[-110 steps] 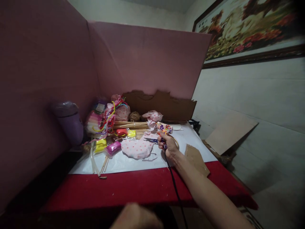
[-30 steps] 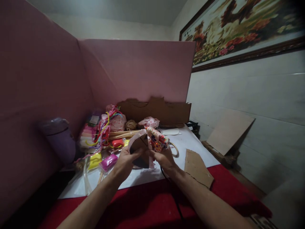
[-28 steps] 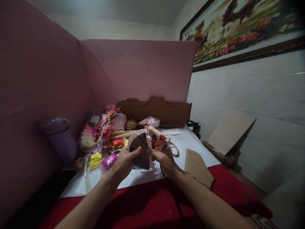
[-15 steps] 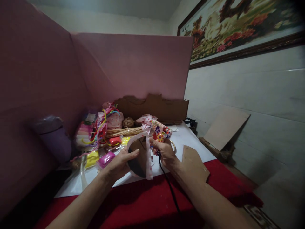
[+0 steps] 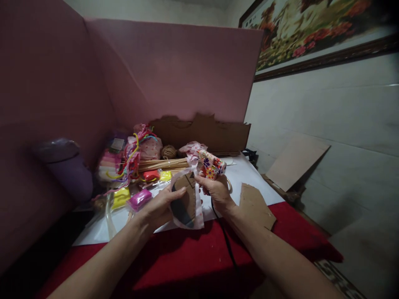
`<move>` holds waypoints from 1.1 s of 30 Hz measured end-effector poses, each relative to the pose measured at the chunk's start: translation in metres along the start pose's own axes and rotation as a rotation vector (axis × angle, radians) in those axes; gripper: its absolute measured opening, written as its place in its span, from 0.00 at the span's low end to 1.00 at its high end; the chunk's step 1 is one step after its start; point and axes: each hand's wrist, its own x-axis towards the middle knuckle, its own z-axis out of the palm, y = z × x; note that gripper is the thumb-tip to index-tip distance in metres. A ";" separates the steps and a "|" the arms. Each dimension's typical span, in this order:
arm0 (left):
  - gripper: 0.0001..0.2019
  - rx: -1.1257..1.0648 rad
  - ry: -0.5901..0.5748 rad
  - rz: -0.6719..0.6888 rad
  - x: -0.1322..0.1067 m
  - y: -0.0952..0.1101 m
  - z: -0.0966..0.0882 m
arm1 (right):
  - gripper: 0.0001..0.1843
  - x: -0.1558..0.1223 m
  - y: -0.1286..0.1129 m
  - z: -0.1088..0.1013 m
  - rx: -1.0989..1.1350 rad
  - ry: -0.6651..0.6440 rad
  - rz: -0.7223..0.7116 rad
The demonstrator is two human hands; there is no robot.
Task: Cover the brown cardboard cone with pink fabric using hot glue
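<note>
My left hand (image 5: 164, 204) grips a curved cardboard piece (image 5: 187, 203) by its left side, thumb lying on its face. Pale fabric (image 5: 198, 216) with a pink pattern sticks out around the cardboard's edge. In my right hand (image 5: 218, 193) is a glue gun (image 5: 212, 164) covered in a bright flower pattern, its nozzle hidden from me. A black cord (image 5: 227, 245) runs down from it across the red cloth. The right fingertips are at the fabric's upper right edge; whether they pinch it I cannot tell.
Thin wooden sticks (image 5: 162, 165), a ball of twine (image 5: 168, 152), coloured pipe cleaners (image 5: 136, 155) and yellow (image 5: 121, 198) and magenta (image 5: 139, 200) packets lie at the back left. A cut cardboard piece (image 5: 255, 207) rests at right. A purple bottle (image 5: 70, 174) stands far left.
The view has tipped down slightly. Both hands stay together; the cardboard piece has turned a little, showing more of its face. Both hands keep their holds.
</note>
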 end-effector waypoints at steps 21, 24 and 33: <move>0.09 -0.184 0.298 0.205 0.005 0.019 -0.007 | 0.09 -0.011 0.005 0.004 -0.159 -0.160 0.184; 0.09 -0.199 0.313 0.209 0.005 0.019 -0.007 | 0.08 -0.012 0.004 0.006 -0.169 -0.123 0.159; 0.07 -0.249 0.423 0.223 0.009 0.015 -0.007 | 0.04 -0.012 0.010 0.005 -0.262 -0.106 0.044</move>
